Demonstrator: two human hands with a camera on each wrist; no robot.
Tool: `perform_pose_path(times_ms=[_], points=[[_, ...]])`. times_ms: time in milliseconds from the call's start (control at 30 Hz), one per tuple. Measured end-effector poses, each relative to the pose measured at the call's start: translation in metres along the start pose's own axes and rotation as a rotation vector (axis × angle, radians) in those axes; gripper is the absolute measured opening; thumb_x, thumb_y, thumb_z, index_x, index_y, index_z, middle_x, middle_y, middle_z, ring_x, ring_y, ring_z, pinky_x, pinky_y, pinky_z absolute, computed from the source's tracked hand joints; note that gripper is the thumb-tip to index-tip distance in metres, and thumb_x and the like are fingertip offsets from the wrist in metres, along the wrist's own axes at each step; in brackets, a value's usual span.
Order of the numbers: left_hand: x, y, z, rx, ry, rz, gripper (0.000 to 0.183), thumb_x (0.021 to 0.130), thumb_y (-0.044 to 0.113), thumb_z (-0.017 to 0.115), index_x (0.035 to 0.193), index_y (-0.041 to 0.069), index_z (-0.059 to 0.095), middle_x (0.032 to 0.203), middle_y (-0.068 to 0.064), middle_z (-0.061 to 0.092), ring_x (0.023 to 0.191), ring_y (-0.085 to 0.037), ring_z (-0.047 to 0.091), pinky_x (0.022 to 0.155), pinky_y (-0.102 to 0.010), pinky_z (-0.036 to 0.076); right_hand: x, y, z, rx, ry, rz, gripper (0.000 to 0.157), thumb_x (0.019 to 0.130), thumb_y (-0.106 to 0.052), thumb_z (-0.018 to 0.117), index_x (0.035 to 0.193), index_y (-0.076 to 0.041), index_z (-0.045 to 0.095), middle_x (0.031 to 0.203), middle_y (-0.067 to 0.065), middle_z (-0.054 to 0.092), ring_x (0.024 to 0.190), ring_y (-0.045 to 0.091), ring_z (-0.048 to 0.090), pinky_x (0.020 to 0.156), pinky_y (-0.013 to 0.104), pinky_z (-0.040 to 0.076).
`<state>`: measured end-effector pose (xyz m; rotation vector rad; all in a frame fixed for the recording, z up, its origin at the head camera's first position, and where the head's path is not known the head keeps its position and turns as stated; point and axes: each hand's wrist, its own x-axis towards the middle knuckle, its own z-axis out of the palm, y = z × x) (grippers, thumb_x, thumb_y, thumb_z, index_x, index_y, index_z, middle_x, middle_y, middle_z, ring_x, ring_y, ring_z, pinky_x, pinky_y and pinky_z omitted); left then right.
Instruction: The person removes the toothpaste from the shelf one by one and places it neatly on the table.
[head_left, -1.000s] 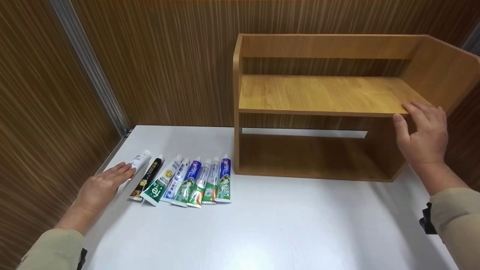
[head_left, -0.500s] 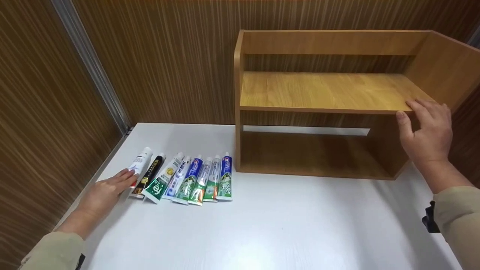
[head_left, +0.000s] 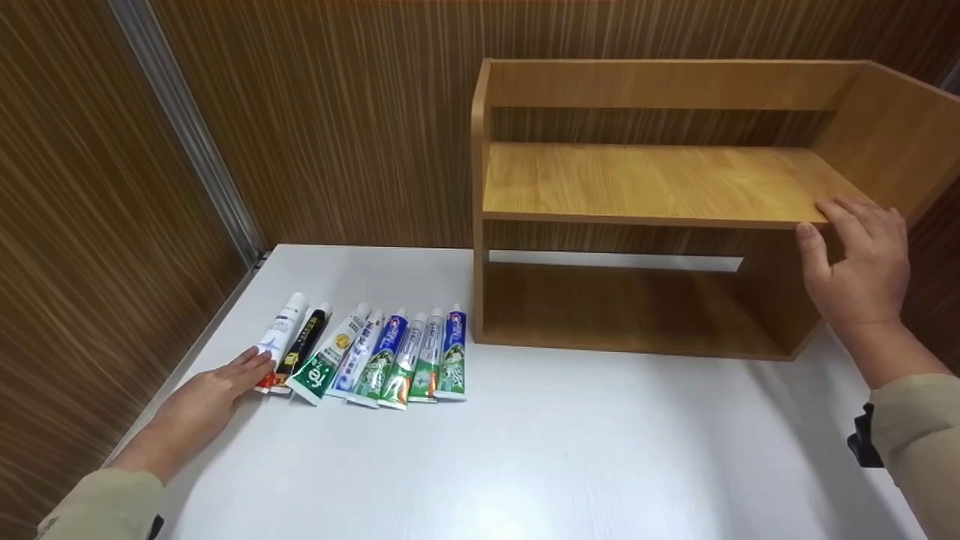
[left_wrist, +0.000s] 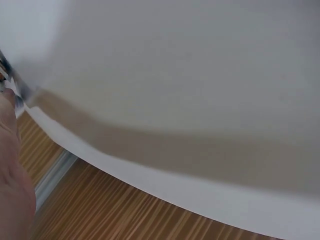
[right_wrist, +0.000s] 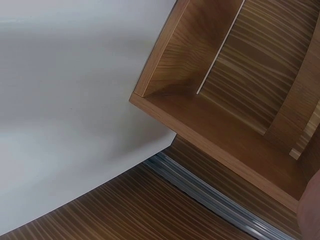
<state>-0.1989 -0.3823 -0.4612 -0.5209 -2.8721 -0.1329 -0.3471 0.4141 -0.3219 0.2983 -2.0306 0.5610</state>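
Observation:
In the head view, several toothpaste tubes lie side by side in a row, caps away from me. The leftmost is a white toothpaste tube [head_left: 281, 326] with a red lower end. My left hand [head_left: 214, 394] rests its extended fingers on that lower end, covering part of it. Right beside it lies a black toothpaste tube [head_left: 304, 341], then a white and green one [head_left: 330, 360]. A blue and green tube [head_left: 452, 352] ends the row on the right. My right hand [head_left: 862, 262] rests on the shelf board [head_left: 660, 184], fingers on top and thumb at the front edge.
The two-level wooden desk shelf [head_left: 478, 210] stands on the white table [head_left: 562, 442], just right of the tubes. Wood-grain panels [head_left: 337, 112] rise behind and at the left, meeting at a metal corner strip [head_left: 187, 135].
My left hand has drawn slightly toward me, and the white tube has come out from under it, turned more in line with the black one. The right hand stays on the shelf.

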Motion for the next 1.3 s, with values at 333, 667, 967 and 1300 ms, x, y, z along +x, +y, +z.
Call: perform_pose_path(times_ms=[333, 667, 967, 1300], points=[[0.001, 0.003, 0.007, -0.058, -0.012, -0.015, 0.050, 0.093, 0.005, 0.062, 0.140, 0.019, 0.054, 0.147, -0.007, 0.046, 0.131, -0.036, 0.045, 0.096, -0.058, 0.042, -0.001, 0.001, -0.003, -0.019, -0.027, 0.024, 0.042, 0.092, -0.031, 0.064, 0.128, -0.009, 0.064, 0.132, 0.016, 0.058, 0.130, 0.033, 0.045, 0.119, 0.041, 0.012], [0.000, 0.001, 0.007, -0.055, -0.026, -0.029, 0.053, 0.090, 0.005, 0.068, 0.140, 0.018, 0.054, 0.148, -0.008, 0.046, 0.130, -0.037, 0.047, 0.094, -0.057, 0.044, -0.001, -0.001, -0.002, -0.001, -0.011, 0.018, 0.041, 0.092, -0.030, 0.065, 0.126, -0.009, 0.065, 0.130, 0.017, 0.059, 0.128, 0.034, 0.047, 0.119, 0.042, 0.014], [0.003, 0.002, 0.003, -0.041, -0.064, -0.049, 0.056, 0.090, 0.008, 0.068, 0.143, 0.017, 0.051, 0.149, -0.009, 0.044, 0.134, -0.035, 0.043, 0.096, -0.057, 0.043, 0.002, -0.003, 0.000, 0.001, -0.009, 0.012, 0.041, 0.092, -0.031, 0.065, 0.126, -0.008, 0.065, 0.130, 0.017, 0.059, 0.128, 0.034, 0.047, 0.119, 0.043, 0.014], [0.004, 0.000, 0.003, -0.011, -0.071, -0.075, 0.058, 0.087, 0.016, 0.070, 0.142, 0.016, 0.052, 0.147, -0.010, 0.047, 0.131, -0.039, 0.045, 0.095, -0.061, 0.042, 0.008, -0.006, -0.003, -0.014, -0.090, 0.033, 0.042, 0.094, -0.030, 0.063, 0.129, -0.007, 0.063, 0.134, 0.018, 0.056, 0.132, 0.033, 0.044, 0.119, 0.042, 0.012]])
